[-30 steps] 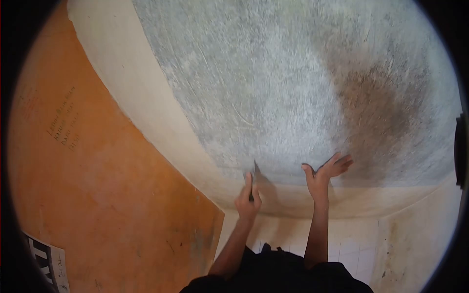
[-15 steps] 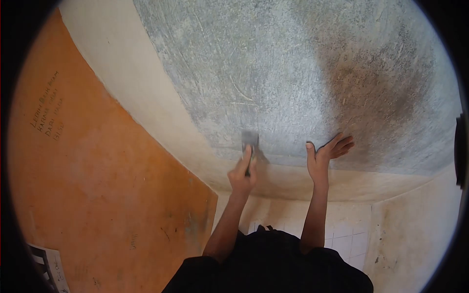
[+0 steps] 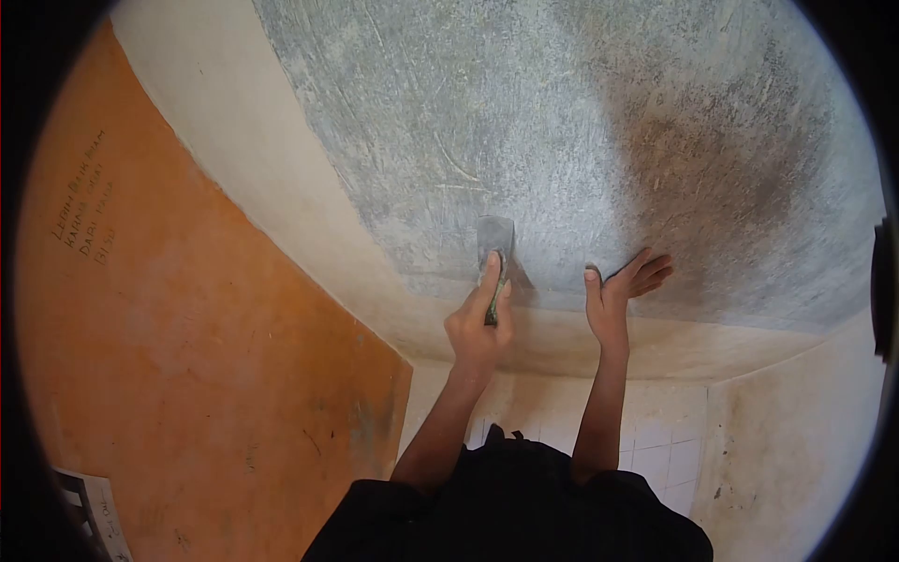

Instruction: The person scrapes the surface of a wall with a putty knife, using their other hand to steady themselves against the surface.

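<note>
My left hand (image 3: 479, 323) is wrapped round the dark green handle of a scraper (image 3: 496, 234), one finger stretched along it toward the blade. The scraper's flat grey blade lies against the rough grey patch (image 3: 524, 122) of the wall, near the patch's lower edge. To the right, my right hand (image 3: 623, 292) rests on the lower part of the same patch. Its thumb points up and its fingers spread to the right, with nothing held.
An orange wall (image 3: 206, 347) with handwriting fills the left side. A cream band (image 3: 225, 103) borders the grey patch. White tiles (image 3: 660, 459) show below, beside a stained pale wall (image 3: 777, 450). A printed sheet (image 3: 108, 515) is at the lower left.
My left hand and the scraper have moved slightly right, and the blade sits higher on the grey patch. My right hand has barely shifted.
</note>
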Demonstrator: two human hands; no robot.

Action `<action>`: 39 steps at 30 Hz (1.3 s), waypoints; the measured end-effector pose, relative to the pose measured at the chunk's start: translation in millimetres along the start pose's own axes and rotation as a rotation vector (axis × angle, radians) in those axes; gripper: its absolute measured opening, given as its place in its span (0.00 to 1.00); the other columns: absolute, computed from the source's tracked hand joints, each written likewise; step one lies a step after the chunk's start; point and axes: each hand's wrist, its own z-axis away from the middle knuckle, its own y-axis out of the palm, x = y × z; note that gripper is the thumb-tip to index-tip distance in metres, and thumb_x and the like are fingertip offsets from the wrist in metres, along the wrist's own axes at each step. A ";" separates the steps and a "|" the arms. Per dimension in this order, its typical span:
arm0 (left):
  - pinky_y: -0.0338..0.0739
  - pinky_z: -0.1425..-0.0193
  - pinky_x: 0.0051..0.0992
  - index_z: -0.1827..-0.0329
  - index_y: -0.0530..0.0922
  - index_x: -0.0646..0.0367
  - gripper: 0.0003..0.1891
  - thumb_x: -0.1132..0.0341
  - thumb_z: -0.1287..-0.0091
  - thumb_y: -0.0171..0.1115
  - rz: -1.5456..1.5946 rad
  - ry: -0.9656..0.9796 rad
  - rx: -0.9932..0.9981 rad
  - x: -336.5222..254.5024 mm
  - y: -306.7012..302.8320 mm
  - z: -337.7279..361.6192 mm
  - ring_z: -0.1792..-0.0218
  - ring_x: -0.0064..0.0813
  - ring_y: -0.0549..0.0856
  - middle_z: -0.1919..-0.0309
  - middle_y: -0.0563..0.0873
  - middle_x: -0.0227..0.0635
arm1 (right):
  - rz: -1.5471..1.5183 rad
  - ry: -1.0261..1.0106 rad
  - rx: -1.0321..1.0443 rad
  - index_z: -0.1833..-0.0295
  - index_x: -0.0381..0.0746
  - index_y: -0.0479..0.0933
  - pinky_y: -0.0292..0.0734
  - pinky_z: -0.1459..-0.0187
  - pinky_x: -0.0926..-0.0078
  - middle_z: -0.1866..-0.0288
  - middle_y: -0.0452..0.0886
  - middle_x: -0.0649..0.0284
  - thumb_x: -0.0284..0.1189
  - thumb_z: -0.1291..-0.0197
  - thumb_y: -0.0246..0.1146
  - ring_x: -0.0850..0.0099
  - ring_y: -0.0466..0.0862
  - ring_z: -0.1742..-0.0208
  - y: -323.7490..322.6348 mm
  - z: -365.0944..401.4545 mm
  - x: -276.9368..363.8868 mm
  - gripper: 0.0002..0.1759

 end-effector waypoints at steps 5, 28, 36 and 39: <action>0.71 0.73 0.20 0.28 0.74 0.62 0.24 0.75 0.28 0.61 0.014 -0.097 0.044 22.0 6.0 44.1 0.78 0.16 0.73 0.58 0.91 0.46 | 0.008 -0.074 0.008 0.18 0.43 0.20 0.10 0.33 0.25 0.24 0.08 0.29 0.54 0.27 0.54 0.27 0.09 0.26 2.5 7.5 -16.6 0.56; 0.67 0.74 0.19 0.30 0.73 0.61 0.21 0.59 0.19 0.51 0.618 -0.503 -0.004 17.0 -8.5 44.7 0.76 0.15 0.76 0.73 0.79 0.29 | 0.031 -0.053 0.080 0.19 0.42 0.18 0.11 0.33 0.24 0.24 0.08 0.28 0.55 0.28 0.55 0.25 0.10 0.26 3.9 10.8 -23.7 0.58; 0.56 0.85 0.17 0.62 0.79 0.60 0.20 0.52 0.20 0.54 0.577 -0.752 -0.013 7.2 -25.7 18.7 0.86 0.12 0.70 0.79 0.76 0.25 | 0.053 -0.098 0.055 0.19 0.39 0.20 0.11 0.32 0.24 0.24 0.08 0.28 0.56 0.28 0.54 0.26 0.10 0.25 6.3 11.7 -33.9 0.58; 0.58 0.83 0.17 0.66 0.80 0.60 0.18 0.56 0.22 0.58 0.584 -0.760 -0.090 -14.4 -36.1 0.3 0.85 0.11 0.68 0.82 0.74 0.24 | 0.026 -0.079 0.065 0.19 0.38 0.20 0.09 0.33 0.25 0.24 0.08 0.28 0.56 0.28 0.54 0.26 0.09 0.26 5.6 12.0 -30.7 0.58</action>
